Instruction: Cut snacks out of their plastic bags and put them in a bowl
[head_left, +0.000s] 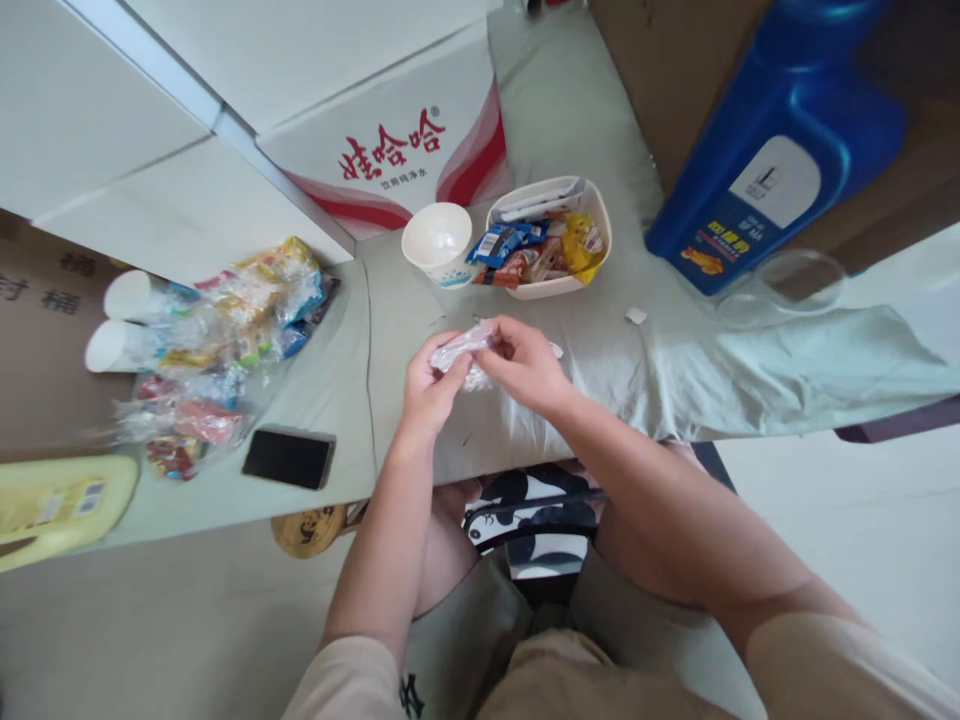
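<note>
A small crinkly clear plastic packet (463,345) with a pale pinkish tint is held between my two hands above the cloth-covered table. The fingers of my left hand (431,388) are closed around its left side. At its right end my right hand (529,368) pinches the plastic with thumb and fingers. Whitish crumpled material (477,379) shows just beneath; whether it belongs to the packet I cannot tell. Beyond my hands stand a white paper cup (442,262) and a white tub (559,292) with blue, yellow and reddish snack packets in it.
To the left lie bagged colourful snacks (255,310), paper-cup stacks (124,345), a black phone (289,458) and a yellow bottle (67,505). A blue bottle (780,170) and a clear plastic lid (799,285) are at the right. A white carton (397,150) stands behind.
</note>
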